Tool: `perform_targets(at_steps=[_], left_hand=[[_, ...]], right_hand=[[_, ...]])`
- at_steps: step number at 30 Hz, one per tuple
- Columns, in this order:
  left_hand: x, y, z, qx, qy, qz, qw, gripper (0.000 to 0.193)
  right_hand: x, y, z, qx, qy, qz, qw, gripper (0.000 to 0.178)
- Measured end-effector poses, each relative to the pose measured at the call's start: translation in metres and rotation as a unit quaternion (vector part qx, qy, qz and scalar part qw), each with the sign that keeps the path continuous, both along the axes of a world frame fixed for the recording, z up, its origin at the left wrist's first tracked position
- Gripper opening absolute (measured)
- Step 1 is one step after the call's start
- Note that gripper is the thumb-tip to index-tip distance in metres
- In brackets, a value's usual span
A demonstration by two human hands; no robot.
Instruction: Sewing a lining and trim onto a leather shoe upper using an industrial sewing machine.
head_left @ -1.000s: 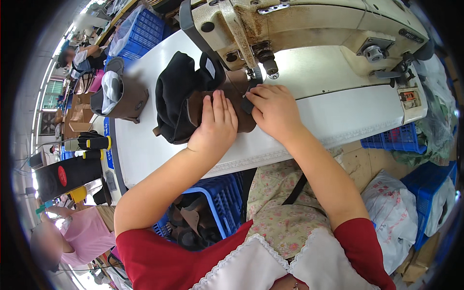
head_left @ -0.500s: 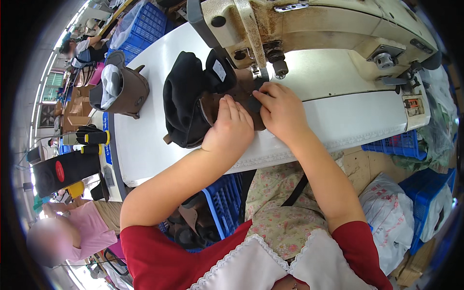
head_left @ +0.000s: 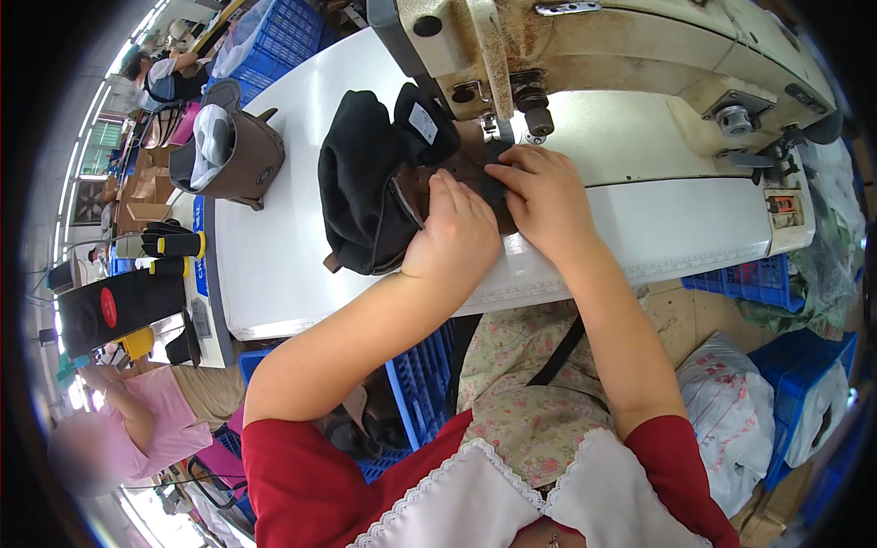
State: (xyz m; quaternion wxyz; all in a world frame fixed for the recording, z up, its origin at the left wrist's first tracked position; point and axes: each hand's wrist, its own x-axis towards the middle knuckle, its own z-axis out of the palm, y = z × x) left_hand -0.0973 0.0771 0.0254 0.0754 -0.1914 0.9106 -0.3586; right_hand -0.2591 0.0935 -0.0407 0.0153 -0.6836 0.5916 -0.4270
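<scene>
A black and brown boot upper [head_left: 361, 196], with a white label on its padded tongue [head_left: 427, 128], lies on the white sewing table. Its brown part runs under the presser foot [head_left: 491, 128] of the sewing machine [head_left: 630, 55]. My left hand [head_left: 457, 224] is closed on the brown part, fingers together on top and thumb hidden. Just right of it, my right hand [head_left: 545, 196] grips the edge beside the presser foot with bent fingers. What lies under both palms is hidden.
A second brown boot upper [head_left: 239, 151] with white stuffing stands at the table's left. Blue crates [head_left: 420, 384] sit below the table and at far left. Thread spools [head_left: 183, 245] rest beyond the left edge. A filled white bag [head_left: 726, 411] lies at right; co-workers are at left.
The boot upper and both hands show slightly further right in the picture, as does the machine, so the view itself has shifted. Both hands keep their hold.
</scene>
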Motion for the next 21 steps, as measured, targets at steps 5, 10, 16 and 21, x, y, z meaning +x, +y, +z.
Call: perform_targets(at_steps=[5,10,16,21], left_hand=[[-0.004,0.005,0.005,-0.016,-0.011,0.019,1.000,0.042],[0.002,0.039,0.094,0.428,0.163,-0.041,0.888,0.027],[0.024,-0.062,0.145,0.367,0.443,0.196,0.794,0.022],[0.018,-0.109,0.160,0.490,0.397,0.234,0.740,0.025]], right_hand=[[-0.001,-0.001,-0.002,-0.001,-0.008,0.006,1.000,0.026],[-0.003,-0.001,-0.004,0.004,-0.001,0.007,1.000,0.024],[-0.001,-0.001,-0.004,-0.001,-0.010,0.006,1.000,0.021],[-0.002,0.000,-0.004,-0.004,0.002,0.002,1.000,0.020]])
